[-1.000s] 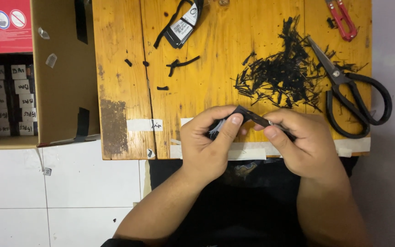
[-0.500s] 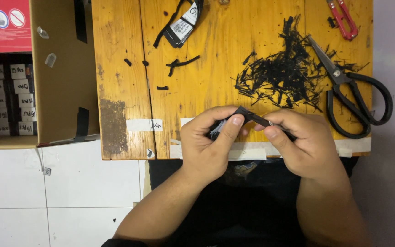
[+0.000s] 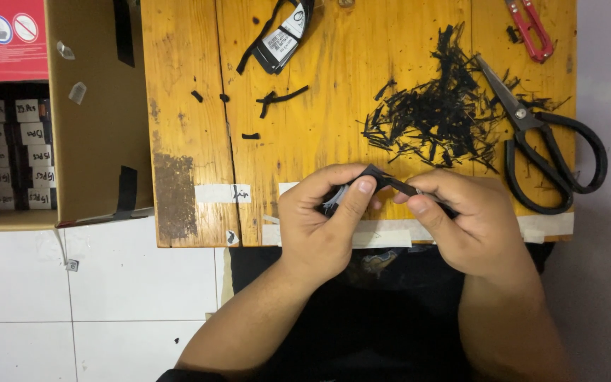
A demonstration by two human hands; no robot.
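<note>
A yellow wooden table (image 3: 334,106) fills the upper middle of the frame, with strips of white tape (image 3: 222,193) stuck along its lower edge. Right of centre lies one loose heap of black cut-off scraps (image 3: 436,117), and a few stray black bits (image 3: 281,97) sit left of it. One pair of large black-handled scissors (image 3: 546,145) lies at the right edge of the table, blades pointing up-left toward the heap. One small pair of red-handled snips (image 3: 530,28) shows at the top right, partly cut by the frame. At the top centre rests one black item with a white label (image 3: 284,39), a thin black strap trailing from it. On the left an open cardboard box (image 3: 97,113) holds rows of small dark packages with white labels (image 3: 15,155); their count cannot be told. White floor tiles (image 3: 72,304) fill the lower left.

Nothing stands between the camera and the two hands, which meet at the table's lower edge, just below centre. The left hand (image 3: 319,226) is closed around a small black piece (image 3: 380,177), thumb pressed on top of it. The right hand (image 3: 472,226) pinches the thin black strip that runs from that piece toward the right. The piece lies between both hands, touching both, mostly hidden by the fingers
</note>
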